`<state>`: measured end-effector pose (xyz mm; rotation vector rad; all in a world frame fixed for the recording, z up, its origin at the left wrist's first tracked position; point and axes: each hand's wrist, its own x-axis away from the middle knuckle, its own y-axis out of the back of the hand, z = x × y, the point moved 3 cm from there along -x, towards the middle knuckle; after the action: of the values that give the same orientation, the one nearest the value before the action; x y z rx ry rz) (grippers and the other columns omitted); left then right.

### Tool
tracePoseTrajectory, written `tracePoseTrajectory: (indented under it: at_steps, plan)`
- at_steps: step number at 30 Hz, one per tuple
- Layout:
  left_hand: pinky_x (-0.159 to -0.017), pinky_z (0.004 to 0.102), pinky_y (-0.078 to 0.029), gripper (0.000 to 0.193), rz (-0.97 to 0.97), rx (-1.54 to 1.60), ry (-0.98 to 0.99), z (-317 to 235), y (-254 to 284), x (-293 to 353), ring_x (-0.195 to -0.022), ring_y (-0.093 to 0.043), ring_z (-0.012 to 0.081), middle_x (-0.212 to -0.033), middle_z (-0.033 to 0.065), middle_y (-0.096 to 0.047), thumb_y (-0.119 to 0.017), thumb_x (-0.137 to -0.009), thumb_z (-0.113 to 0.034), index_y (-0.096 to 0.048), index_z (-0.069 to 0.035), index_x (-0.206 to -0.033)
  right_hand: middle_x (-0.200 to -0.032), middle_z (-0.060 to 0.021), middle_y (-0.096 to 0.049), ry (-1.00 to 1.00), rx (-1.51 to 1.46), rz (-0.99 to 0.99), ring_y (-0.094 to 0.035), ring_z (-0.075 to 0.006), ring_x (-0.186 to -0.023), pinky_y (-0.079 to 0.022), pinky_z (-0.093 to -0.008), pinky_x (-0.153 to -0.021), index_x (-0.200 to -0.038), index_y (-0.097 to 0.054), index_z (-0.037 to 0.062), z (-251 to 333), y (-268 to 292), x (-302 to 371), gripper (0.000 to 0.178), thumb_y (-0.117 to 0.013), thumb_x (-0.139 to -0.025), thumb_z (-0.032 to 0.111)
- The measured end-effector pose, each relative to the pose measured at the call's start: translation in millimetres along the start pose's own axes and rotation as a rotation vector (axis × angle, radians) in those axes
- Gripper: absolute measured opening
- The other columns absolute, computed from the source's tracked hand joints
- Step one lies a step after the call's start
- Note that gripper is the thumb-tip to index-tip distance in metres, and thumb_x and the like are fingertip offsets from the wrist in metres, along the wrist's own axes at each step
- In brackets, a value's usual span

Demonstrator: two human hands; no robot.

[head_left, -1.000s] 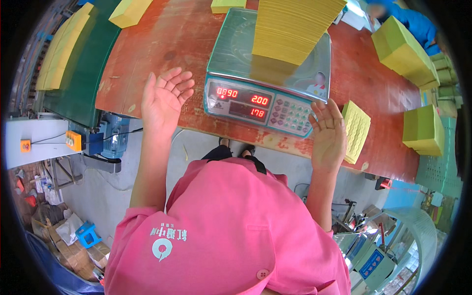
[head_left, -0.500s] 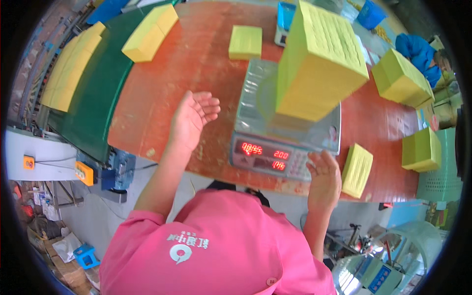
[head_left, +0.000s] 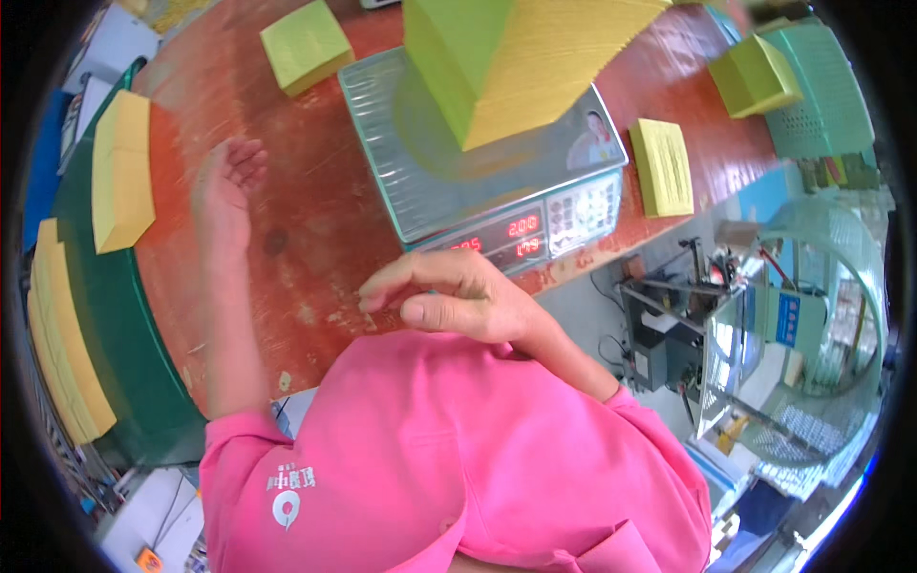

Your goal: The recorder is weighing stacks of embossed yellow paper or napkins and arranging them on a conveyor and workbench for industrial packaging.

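Note:
A tall stack of yellow paper (head_left: 525,72) stands on the metal pan (head_left: 382,124) of a digital scale (head_left: 583,205) with a lit red display. Left of the scale, my left hand (head_left: 227,181) hovers over the red table, slightly blurred, fingers loosely bent and nothing in it. My right hand (head_left: 458,296) is in front of the scale's near edge, close to my pink shirt. Its thumb and fingers are apart, with no object visible between them, and it hides part of the display. Neither hand touches the paper.
Smaller yellow stacks lie on the red table (head_left: 306,315): one far left (head_left: 306,48), one right of the scale (head_left: 661,167). More yellow blocks (head_left: 67,334) line the green belt (head_left: 143,382) at left. A green perforated basket (head_left: 821,91) is at far right.
The view has turned and shifted, so the scale and stacks sit differently in it. My right hand has moved left from beside the scale's keypad to before its display. Both hands remain without an object.

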<state>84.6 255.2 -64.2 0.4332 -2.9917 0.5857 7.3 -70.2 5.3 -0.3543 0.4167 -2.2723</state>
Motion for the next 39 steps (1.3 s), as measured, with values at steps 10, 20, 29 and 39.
tracePoseTrajectory:
  at_steps: [10, 20, 29, 39]
  plan:
    - [-0.097, 0.0424, -0.046, 0.053, 0.098, 0.064, 0.1, -4, -132, -33, -0.117, -0.056, 0.0292, -0.13, 0.0179, -0.057, -0.039, -0.103, -0.041, -0.049, 0.001, -0.133, -0.107, -0.0118, -0.068, 0.348, 0.106, -0.711, -0.062, -0.0197, -0.103, -0.048, -0.0332, -0.092, -0.112, -0.064, -0.0053, 16, 108, 80, 0.032, -0.047, -0.098, 0.017]
    - [-0.106, 0.0521, -0.037, 0.08, 0.437, 0.243, 0.239, -59, -276, -20, -0.13, -0.046, 0.0271, -0.142, 0.0088, -0.051, -0.051, -0.088, -0.068, -0.045, -0.01, -0.143, -0.141, -0.0113, -0.052, 0.272, 0.081, -0.672, -0.045, -0.0231, -0.132, -0.032, -0.0372, -0.111, -0.141, -0.05, 0.0058, 73, 220, -40, 0.058, -0.045, -0.1, 0.046]
    - [-0.102, 0.0383, -0.044, 0.058, 0.162, -0.021, 0.192, -72, -304, 16, -0.124, -0.054, 0.0204, -0.136, 0.0077, -0.056, -0.051, -0.098, -0.048, -0.048, -0.01, -0.141, -0.143, -0.0201, -0.049, 0.552, 0.236, -0.53, -0.044, -0.0297, -0.135, -0.032, -0.0343, -0.112, -0.139, -0.046, -0.0009, 52, 201, -13, 0.051, -0.047, -0.102, 0.033]
    - [-0.104, 0.0323, -0.042, 0.059, 0.197, -0.226, 0.273, -82, -348, 56, -0.12, -0.057, 0.0177, -0.134, 0.0069, -0.059, -0.049, -0.099, -0.05, -0.05, -0.006, -0.139, -0.134, -0.0174, -0.056, 0.292, 0.225, -0.419, -0.054, -0.0225, -0.123, -0.042, -0.0324, -0.103, -0.139, -0.046, -0.0027, 65, 210, 90, 0.047, -0.055, -0.098, 0.019]
